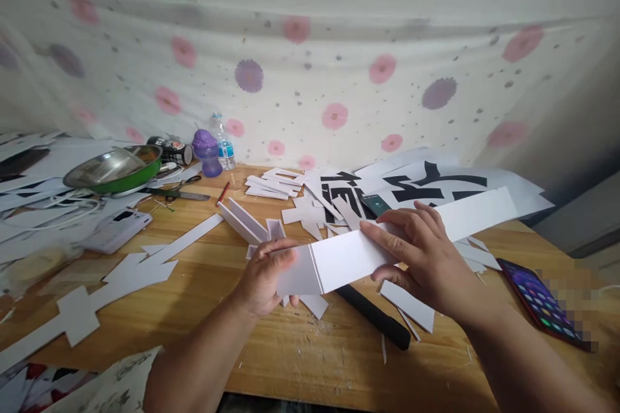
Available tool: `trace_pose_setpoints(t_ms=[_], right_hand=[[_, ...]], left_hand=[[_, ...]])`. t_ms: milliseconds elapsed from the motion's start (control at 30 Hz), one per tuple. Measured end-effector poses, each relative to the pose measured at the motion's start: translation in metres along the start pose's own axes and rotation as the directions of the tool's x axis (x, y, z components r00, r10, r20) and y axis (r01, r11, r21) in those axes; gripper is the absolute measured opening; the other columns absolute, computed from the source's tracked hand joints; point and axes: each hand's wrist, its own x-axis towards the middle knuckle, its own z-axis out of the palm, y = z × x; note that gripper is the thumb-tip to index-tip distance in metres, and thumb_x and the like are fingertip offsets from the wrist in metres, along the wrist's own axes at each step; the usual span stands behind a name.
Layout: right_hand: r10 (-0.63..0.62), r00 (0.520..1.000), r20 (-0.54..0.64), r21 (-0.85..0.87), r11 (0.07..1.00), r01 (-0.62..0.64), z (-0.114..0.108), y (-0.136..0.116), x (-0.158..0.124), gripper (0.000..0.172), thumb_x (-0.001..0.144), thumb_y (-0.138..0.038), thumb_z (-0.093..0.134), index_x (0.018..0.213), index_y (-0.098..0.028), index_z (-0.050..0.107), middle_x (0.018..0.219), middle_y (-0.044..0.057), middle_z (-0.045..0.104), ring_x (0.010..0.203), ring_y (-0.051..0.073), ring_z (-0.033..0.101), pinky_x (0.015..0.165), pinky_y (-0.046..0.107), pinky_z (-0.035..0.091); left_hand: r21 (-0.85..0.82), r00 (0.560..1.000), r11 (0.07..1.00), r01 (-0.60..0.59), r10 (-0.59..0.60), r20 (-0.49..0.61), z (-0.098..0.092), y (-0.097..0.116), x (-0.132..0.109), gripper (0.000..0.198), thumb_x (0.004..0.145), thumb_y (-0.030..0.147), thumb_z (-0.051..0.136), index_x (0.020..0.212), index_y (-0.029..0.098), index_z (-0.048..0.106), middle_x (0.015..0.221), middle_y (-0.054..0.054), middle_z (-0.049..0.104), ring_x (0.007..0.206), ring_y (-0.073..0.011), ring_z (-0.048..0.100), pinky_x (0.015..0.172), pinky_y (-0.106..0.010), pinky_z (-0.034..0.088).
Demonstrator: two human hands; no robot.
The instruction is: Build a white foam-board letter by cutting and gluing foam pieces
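A long white strip [349, 259] is held up above the wooden table, with a scored crease near its left end, where it bends. My left hand [266, 274] is closed on that left end, thumb on the front face. Fingers and thumb of my right hand [416, 251] pinch the strip around its middle, and its far part extends to the right beyond them. Below it lies a black rod-like tool [378, 317], partly covered by the strip. Behind my left hand stands a folded white channel-shaped piece [243, 222].
White offcuts [407, 304] and sheets with black shapes [421, 187] spread behind and right. A phone [542, 303] lies at right. Further left are a green-rimmed pan [116, 171], scissors [181, 187], a purple cup [207, 153], a water bottle [223, 145] and a white device [116, 230].
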Motion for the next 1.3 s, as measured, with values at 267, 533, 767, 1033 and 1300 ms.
trace_pose_setpoints(t_ms=[267,533,767,1033,1300], right_hand=[[-0.014,1.0,-0.008,-0.103,0.995,0.013,0.0,-0.002,0.009,0.054,0.089,-0.048,0.05,0.136,-0.022,0.045,0.11,0.015,0.051,0.101,0.03,0.048,0.095,0.06,0.034],[-0.056,0.998,-0.019,-0.095,0.994,0.054,0.004,0.0,0.02,0.057,0.09,-0.051,0.046,0.139,-0.023,0.04,0.111,0.015,0.05,0.102,0.029,0.048,0.094,0.056,0.035],[0.004,0.995,-0.103,-0.19,0.982,-0.023,0.002,0.002,0.025,0.055,0.088,-0.052,0.049,0.133,-0.021,0.046,0.105,0.014,0.051,0.092,0.027,0.048,0.083,0.047,0.043],[0.089,0.995,0.051,-0.267,0.961,-0.073,0.03,0.055,0.028,0.052,0.088,-0.051,0.051,0.129,-0.019,0.054,0.105,0.014,0.056,0.092,0.027,0.048,0.086,0.045,0.041],[0.131,0.87,0.475,-0.125,0.989,-0.08,0.119,0.071,0.09,0.049,0.088,-0.041,0.055,0.133,-0.023,0.052,0.122,0.016,0.057,0.111,0.03,0.047,0.101,0.05,0.025]], left_hand=[[0.011,0.989,0.999,-0.05,0.051,-0.142,0.009,0.006,-0.004,0.036,0.057,0.041,0.08,0.073,0.013,0.062,0.046,0.002,0.058,0.026,-0.0118,0.048,0.021,-0.019,0.035],[0.005,0.974,0.999,-0.048,0.048,-0.222,0.012,0.013,-0.006,0.04,0.051,0.042,0.08,0.072,0.014,0.061,0.047,0.001,0.058,0.026,-0.0134,0.048,0.02,-0.021,0.033],[-0.02,0.953,0.989,-0.147,0.136,-0.269,0.007,0.021,-0.002,0.038,0.055,0.044,0.077,0.071,0.015,0.059,0.049,0.002,0.057,0.03,-0.0116,0.049,0.023,-0.02,0.033],[-0.028,0.849,0.936,-0.35,0.304,-0.431,0.005,0.026,0.008,0.033,0.056,0.037,0.078,0.067,0.016,0.054,0.05,0.005,0.056,0.039,-0.0096,0.05,0.031,-0.018,0.038],[0.136,0.75,0.934,-0.332,0.348,-0.562,0.003,0.022,0.013,0.038,0.057,0.041,0.075,0.08,0.015,0.059,0.061,0.002,0.064,0.046,-0.0127,0.057,0.043,-0.023,0.048]])
